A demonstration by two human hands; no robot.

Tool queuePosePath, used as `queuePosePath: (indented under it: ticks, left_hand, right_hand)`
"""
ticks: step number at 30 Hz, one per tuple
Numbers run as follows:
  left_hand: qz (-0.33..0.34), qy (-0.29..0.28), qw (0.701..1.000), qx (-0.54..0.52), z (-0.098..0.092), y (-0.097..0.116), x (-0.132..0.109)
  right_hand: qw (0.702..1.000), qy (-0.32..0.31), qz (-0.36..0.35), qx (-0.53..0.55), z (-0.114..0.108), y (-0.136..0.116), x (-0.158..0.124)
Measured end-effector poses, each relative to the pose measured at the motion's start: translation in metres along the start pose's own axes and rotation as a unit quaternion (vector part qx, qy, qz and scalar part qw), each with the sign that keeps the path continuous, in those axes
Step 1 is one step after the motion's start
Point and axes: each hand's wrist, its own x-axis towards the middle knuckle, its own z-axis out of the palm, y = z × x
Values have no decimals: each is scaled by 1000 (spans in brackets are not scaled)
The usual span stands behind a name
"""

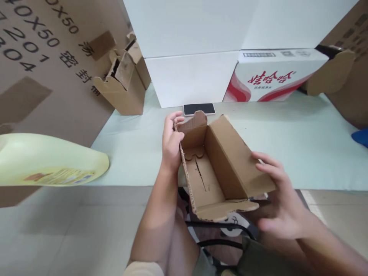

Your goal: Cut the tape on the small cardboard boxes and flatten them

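Observation:
A small brown cardboard box (pixel 212 168), open at the top and partly folded, hangs over the near edge of the pale table (pixel 301 153). My left hand (pixel 170 142) grips its left wall, fingers curled over the rim. On the right, my right hand (pixel 280 199) holds the box's right flap and front corner, fingers spread along the cardboard. The box's inside shows interlocked bottom tabs and nothing else.
A black phone (pixel 199 109) lies just beyond the box. Behind it stand white cartons (pixel 192 78) and a red-printed carton (pixel 273 76). A folded brown box (pixel 123 82) sits back left by a large printed cardboard sheet (pixel 43 69). A pale yellow container (pixel 48 161) juts in at left.

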Motion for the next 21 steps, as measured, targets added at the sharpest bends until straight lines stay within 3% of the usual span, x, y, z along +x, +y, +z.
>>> queuePosePath:
  ticks: [4, 8, 11, 14, 17, 21]
  left_hand:
    - [4, -13, 1000, -27, -3, -8, 2]
    - [20, 16, 999, -35, -6, -16, -4]
    - [31, 22, 999, 2, -10, -23, -8]
    - [59, -11, 994, 86, -15, -25, -9]
    - [86, -70, 984, 140, -20, -23, -6]
    - [103, -163, 960, 205, -30, -20, -4]
  right_hand:
    - [990, 118, 74, -17, 34, -11, -9]
    - [978, 179, 109, -6, 46, 6, 1]
    - [985, 142, 97, -2, 42, 21, 12]
    - [998, 44, -13, 36, 39, 28, 23]
    - [990, -39, -100, 91, 44, 31, 28]
    - [985, -44, -99, 137, 53, 41, 18]
